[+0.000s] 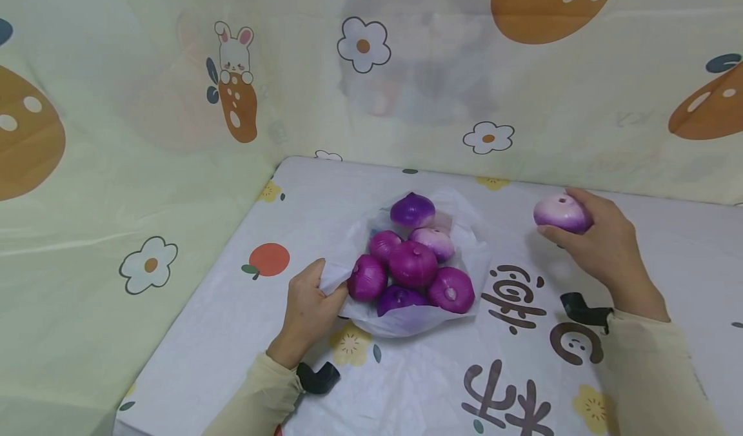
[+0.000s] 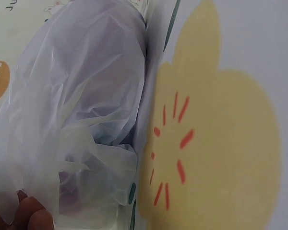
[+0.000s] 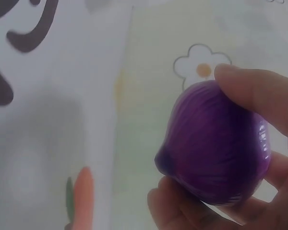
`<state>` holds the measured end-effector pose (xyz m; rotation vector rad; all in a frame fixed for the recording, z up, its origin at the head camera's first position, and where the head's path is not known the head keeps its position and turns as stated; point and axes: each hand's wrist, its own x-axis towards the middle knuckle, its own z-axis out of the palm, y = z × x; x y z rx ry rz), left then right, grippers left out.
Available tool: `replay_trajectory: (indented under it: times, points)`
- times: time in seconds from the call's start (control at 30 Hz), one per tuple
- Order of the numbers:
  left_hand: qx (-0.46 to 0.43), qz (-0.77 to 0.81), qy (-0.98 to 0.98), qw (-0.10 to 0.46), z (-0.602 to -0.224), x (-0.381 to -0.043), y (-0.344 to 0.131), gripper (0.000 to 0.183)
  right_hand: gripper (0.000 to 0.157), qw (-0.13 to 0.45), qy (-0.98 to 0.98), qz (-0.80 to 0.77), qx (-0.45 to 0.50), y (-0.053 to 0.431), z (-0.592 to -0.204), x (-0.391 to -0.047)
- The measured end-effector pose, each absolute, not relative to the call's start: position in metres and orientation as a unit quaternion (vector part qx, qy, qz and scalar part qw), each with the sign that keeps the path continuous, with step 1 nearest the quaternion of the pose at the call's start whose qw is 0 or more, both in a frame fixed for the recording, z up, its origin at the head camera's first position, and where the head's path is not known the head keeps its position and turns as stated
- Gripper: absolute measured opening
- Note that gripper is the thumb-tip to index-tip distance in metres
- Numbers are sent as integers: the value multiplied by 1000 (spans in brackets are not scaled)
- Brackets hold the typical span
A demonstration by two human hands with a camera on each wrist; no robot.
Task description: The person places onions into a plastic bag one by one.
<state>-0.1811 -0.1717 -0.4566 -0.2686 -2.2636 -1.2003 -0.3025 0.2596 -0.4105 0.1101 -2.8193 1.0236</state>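
My left hand (image 1: 310,307) pinches the left edge of a thin white plastic bag (image 1: 400,325) on the table. Several purple onions (image 1: 413,263) lie in its open mouth, some deep violet, one paler with a whitish end. In the left wrist view the crinkled bag (image 2: 86,72) fills the left half, with fingertips (image 2: 36,215) at its lower edge. My right hand (image 1: 612,249) grips a single onion (image 1: 560,213) to the right of the bag, thumb on one side and fingers on the other. The right wrist view shows this onion's (image 3: 216,143) dark purple side and pointed tip.
A white printed cloth (image 1: 220,333) with fruit, flowers and brown lettering covers the table. Pale yellow sheets with carrots and flowers hang as walls at the back (image 1: 429,88) and left (image 1: 75,262). Each wrist wears a small black mount (image 1: 583,310).
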Motion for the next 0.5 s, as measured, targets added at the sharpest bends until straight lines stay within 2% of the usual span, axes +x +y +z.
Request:
replay_trajectory:
  times: [0.5]
  points:
    - [-106,-443,-842,288,-456,-181,-171,16,86,95,-923,358,103,228,-393,-291]
